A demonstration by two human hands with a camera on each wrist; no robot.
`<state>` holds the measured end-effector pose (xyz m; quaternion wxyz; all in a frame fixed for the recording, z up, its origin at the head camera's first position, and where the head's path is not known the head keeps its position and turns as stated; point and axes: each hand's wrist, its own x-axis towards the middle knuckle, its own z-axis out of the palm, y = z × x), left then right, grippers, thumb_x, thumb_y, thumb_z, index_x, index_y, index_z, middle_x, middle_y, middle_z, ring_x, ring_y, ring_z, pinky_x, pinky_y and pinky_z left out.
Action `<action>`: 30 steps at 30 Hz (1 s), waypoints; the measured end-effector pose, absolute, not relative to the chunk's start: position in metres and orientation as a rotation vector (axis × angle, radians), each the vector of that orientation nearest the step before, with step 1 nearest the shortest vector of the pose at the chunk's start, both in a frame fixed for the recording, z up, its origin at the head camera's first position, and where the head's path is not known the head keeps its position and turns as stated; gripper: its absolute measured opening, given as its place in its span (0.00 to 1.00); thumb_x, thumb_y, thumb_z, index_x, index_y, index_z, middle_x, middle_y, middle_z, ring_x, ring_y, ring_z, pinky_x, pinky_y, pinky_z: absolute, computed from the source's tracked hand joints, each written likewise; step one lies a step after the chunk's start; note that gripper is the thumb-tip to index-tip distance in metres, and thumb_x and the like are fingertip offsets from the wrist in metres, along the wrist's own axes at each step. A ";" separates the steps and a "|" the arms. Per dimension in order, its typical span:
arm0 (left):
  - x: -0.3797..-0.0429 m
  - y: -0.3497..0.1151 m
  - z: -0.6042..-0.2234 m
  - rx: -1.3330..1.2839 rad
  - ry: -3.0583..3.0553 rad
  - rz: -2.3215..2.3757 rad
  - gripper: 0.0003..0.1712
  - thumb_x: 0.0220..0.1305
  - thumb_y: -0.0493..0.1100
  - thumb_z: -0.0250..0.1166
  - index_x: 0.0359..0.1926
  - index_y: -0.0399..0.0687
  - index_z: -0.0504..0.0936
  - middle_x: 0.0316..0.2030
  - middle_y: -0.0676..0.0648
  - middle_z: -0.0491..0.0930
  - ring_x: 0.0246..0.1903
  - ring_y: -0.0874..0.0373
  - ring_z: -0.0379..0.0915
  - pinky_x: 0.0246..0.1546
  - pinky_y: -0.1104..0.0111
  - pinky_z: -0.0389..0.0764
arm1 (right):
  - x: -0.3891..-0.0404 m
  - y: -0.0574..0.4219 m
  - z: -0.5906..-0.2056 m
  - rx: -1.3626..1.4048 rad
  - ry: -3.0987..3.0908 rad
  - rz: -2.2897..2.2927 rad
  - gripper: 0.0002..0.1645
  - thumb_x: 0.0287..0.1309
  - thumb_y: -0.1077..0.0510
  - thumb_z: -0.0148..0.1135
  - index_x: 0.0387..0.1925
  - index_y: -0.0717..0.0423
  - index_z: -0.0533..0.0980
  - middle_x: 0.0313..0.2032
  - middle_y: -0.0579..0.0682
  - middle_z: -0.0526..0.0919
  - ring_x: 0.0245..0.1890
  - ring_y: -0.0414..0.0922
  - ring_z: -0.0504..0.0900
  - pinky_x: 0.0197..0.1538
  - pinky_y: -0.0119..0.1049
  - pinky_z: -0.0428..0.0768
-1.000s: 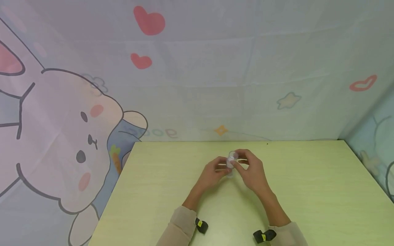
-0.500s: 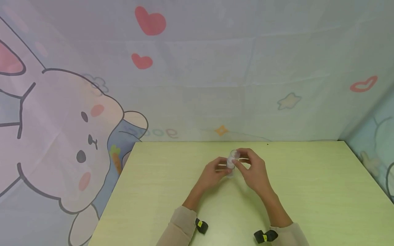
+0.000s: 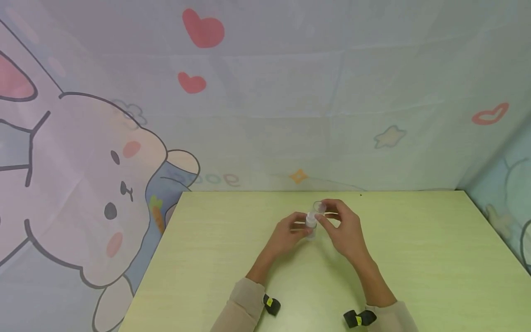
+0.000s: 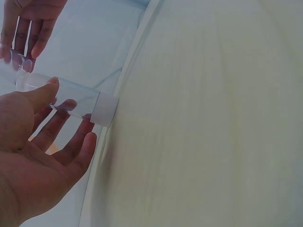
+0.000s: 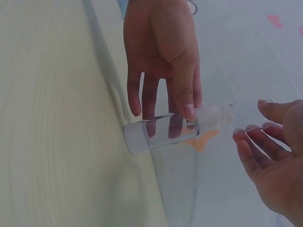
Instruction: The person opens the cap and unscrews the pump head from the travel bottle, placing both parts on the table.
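My left hand (image 3: 286, 236) grips a small clear bottle (image 5: 163, 132) by its body, thumb on one side and fingers on the other. The bottle has a white base (image 4: 105, 109), which meets the tabletop, and a white collar and pump head (image 5: 213, 117) at its upper end. Pinched between the thumb and fingers of my right hand (image 3: 347, 233) is a clear cylindrical cap (image 5: 251, 116). In the head view the cap sits just up and right of the white pump head, its open rim showing. My fingers partly hide the bottle body in the head view.
Both hands work over the back half of a pale yellow-green table (image 3: 199, 258). Behind it hangs a cloth backdrop (image 3: 282, 115) with hearts and a rabbit print. A dark cable (image 3: 523, 244) shows at the far right, and black wrist cameras sit near both sleeves.
My right hand has drawn the clear cap up and to the right, off the white pump head, exposing it. My left hand has kept the bottle in place.
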<state>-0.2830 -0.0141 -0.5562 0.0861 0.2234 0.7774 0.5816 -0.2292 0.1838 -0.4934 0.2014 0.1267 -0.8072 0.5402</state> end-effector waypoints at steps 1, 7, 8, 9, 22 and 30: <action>-0.283 -0.014 -0.556 0.665 2.316 1.734 0.21 0.74 0.47 0.71 0.64 0.52 0.81 0.62 0.47 0.82 0.59 0.47 0.83 0.57 0.59 0.85 | -0.229 0.184 -0.493 0.353 -2.254 1.512 0.23 0.68 0.59 0.73 0.60 0.60 0.78 0.54 0.54 0.85 0.54 0.51 0.85 0.58 0.52 0.85; -0.281 -0.015 -0.555 0.662 2.306 1.729 0.22 0.74 0.48 0.71 0.65 0.52 0.80 0.63 0.47 0.82 0.60 0.47 0.82 0.57 0.58 0.85 | -0.229 0.187 -0.493 0.352 -2.271 1.488 0.24 0.68 0.59 0.73 0.61 0.61 0.78 0.54 0.54 0.85 0.54 0.50 0.84 0.58 0.50 0.85; -0.281 -0.015 -0.555 0.662 2.308 1.727 0.23 0.74 0.48 0.71 0.65 0.52 0.80 0.63 0.47 0.82 0.60 0.47 0.82 0.58 0.58 0.85 | -0.229 0.188 -0.493 0.351 -2.272 1.484 0.23 0.68 0.59 0.73 0.61 0.61 0.78 0.54 0.53 0.85 0.54 0.50 0.84 0.58 0.50 0.85; -0.281 -0.015 -0.554 0.662 2.310 1.725 0.23 0.74 0.48 0.70 0.65 0.52 0.80 0.63 0.47 0.82 0.60 0.47 0.82 0.58 0.58 0.85 | -0.229 0.188 -0.493 0.352 -2.271 1.480 0.23 0.68 0.59 0.73 0.61 0.60 0.78 0.54 0.53 0.85 0.54 0.50 0.84 0.58 0.51 0.85; -0.282 -0.013 -0.555 0.650 2.335 1.723 0.22 0.73 0.48 0.71 0.65 0.54 0.81 0.61 0.49 0.83 0.59 0.50 0.83 0.58 0.58 0.85 | -0.229 0.195 -0.491 0.357 -2.282 1.469 0.21 0.68 0.58 0.73 0.59 0.58 0.79 0.53 0.51 0.85 0.53 0.50 0.85 0.57 0.54 0.84; -0.281 -0.012 -0.556 0.637 2.330 1.732 0.22 0.73 0.48 0.72 0.64 0.53 0.82 0.61 0.49 0.83 0.58 0.49 0.83 0.57 0.58 0.85 | -0.229 0.198 -0.491 0.367 -2.311 1.437 0.21 0.69 0.57 0.73 0.59 0.57 0.79 0.53 0.51 0.86 0.53 0.49 0.85 0.56 0.52 0.85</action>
